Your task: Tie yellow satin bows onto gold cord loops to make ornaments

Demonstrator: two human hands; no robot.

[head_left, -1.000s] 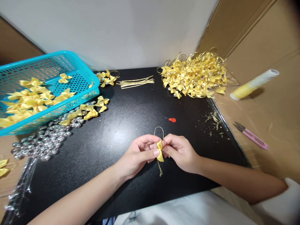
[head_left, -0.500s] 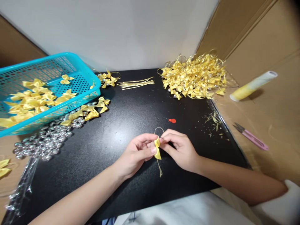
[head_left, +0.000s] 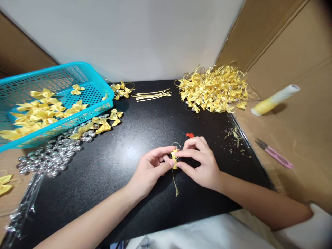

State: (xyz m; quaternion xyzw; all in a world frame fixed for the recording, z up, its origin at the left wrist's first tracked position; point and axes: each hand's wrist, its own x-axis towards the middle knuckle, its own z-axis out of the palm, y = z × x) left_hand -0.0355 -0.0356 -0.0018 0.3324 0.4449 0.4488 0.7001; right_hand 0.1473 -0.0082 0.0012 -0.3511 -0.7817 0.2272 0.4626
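Note:
Both hands meet over the middle of a black mat point(head_left: 135, 145). My left hand point(head_left: 150, 169) and my right hand point(head_left: 201, 164) pinch one small yellow ribbon bow point(head_left: 174, 159) between their fingertips. A thin gold string point(head_left: 175, 183) loops above the bow and trails down toward me. Both hands have their fingers closed on the bow and string.
A turquoise basket point(head_left: 90, 83) with several yellow bows sits at the left. Silver beads point(head_left: 49, 155) and loose bows point(head_left: 103, 124) lie beside it. A big pile of finished bows point(head_left: 214, 90) is at the back right, cut gold strings point(head_left: 151, 95) at the back. Pink snips point(head_left: 275, 154) and a roll point(head_left: 275, 100) lie on cardboard at the right.
The bow has been drawn tighter between the fingertips and shows less yellow. My right fingers have shifted up over it. The view has tilted slightly.

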